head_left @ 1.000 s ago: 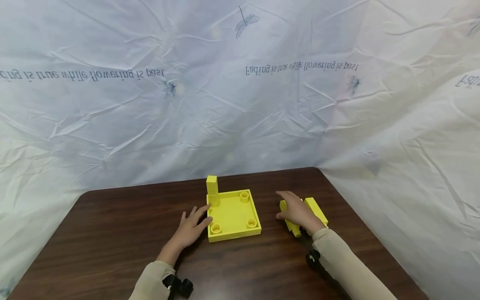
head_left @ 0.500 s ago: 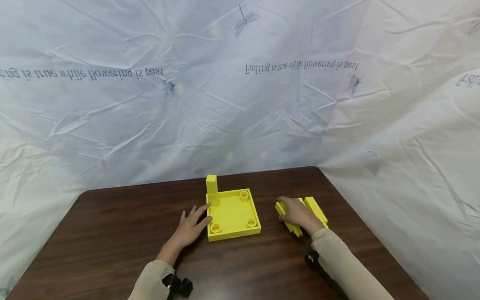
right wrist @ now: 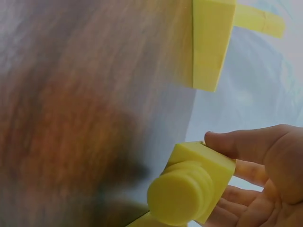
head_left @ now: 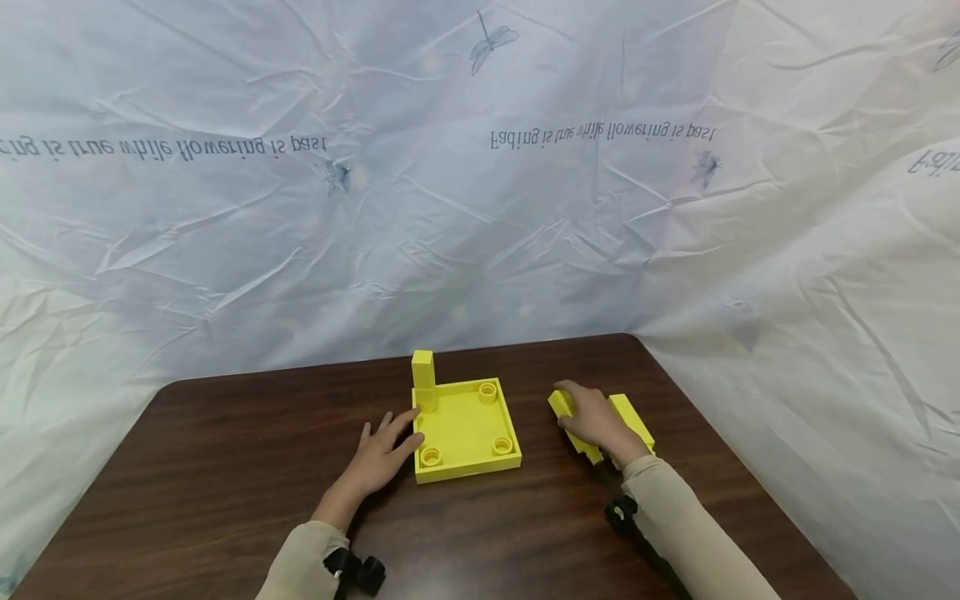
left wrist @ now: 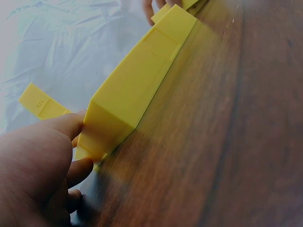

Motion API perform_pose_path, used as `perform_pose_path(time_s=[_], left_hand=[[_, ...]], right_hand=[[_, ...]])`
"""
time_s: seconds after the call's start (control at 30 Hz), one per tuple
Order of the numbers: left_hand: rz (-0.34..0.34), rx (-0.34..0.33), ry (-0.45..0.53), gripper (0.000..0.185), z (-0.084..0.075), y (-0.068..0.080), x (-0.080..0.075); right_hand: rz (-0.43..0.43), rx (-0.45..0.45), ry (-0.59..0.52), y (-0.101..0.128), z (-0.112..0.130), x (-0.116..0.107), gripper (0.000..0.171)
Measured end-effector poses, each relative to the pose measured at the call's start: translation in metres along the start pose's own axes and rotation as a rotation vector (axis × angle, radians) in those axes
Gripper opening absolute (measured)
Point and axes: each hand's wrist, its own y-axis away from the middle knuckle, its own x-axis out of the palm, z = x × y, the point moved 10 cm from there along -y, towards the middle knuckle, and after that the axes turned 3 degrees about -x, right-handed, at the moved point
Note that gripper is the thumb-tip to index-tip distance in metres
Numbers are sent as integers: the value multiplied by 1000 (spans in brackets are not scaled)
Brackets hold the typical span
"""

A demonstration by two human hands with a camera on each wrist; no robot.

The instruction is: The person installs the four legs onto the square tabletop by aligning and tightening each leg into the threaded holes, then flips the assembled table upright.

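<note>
A yellow square plate with round sockets lies mid-table, a yellow post upright in its far left corner. My left hand rests on the table with straight fingers touching the plate's left edge; in the left wrist view the fingertips sit against the plate's corner. My right hand grips a yellow peg block, right of the plate. The right wrist view shows that peg block with its round peg, my fingers curled round it. A second yellow block lies beside that hand.
The dark wooden table ends just right of the second block. A crinkled white sheet hangs close behind and along the right side. Black wrist mounts sit on both sleeves.
My right hand went from lying open over the blocks to gripping the peg block, and shifted it slightly back and left. The left hand and plate have not moved.
</note>
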Motion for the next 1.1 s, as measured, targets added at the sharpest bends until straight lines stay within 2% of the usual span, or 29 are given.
perform_pose_path(time_s=[0.27,0.6,0.93,1.1], left_hand=[[-4,-7,8,62,4,-1,1],[-14,-11,37,62,2,-1,-1],[-15,-12,49,62,2,0,-1],[-9,-20,39,63,3,0,-1]], right_hand=[[-44,-33,-49,2,10,-11,63],[-129,-88,-57,0,26,-21,65],[-129,-95,-112,0,44,-24,66],[-164,-141,-151,-2,53,-29,63]])
